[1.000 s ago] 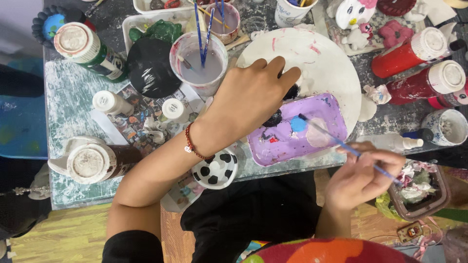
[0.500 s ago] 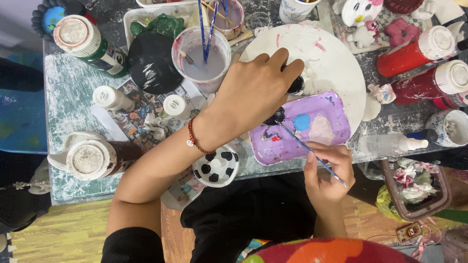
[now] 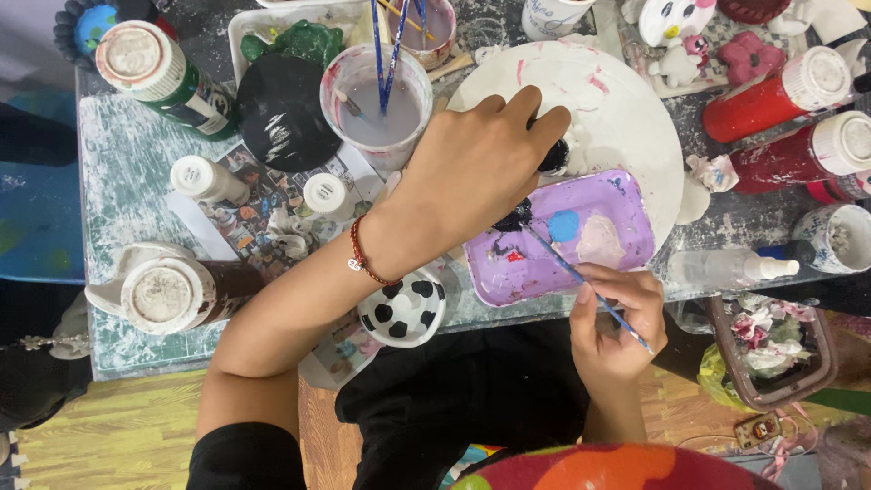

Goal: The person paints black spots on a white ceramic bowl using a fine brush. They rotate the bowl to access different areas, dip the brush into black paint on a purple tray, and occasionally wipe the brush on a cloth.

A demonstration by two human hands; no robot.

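2 hands: both at work over the crowded table (image 3: 127,172), 1 reaching far, 1 close to the body.
Left hand (image 3: 472,172): stretched across to the white plate (image 3: 635,118), fingers curled down over a small black object (image 3: 554,156); it seems pinched at the fingertips, though the hand hides most of it.
Right hand (image 3: 612,318): just off the table's near edge, fingers closed tight around a thin blue-handled brush (image 3: 581,277).
Brush tip: resting in a black blob on the purple palette (image 3: 581,231), near its upper left corner.
Palette: lies half on the plate, its lower edge close to the table's near edge.
Left of the wrist: a cup of grey rinse water (image 3: 381,104) with brushes standing in it, just beside the hand.
Under the forearm: a black-and-white spotted cup (image 3: 401,313), at the table's near edge.
Right side: red paint bottles (image 3: 780,100) and a spray bottle (image 3: 726,269) lying down.
Open room: little; only bare plate beyond the fingers.
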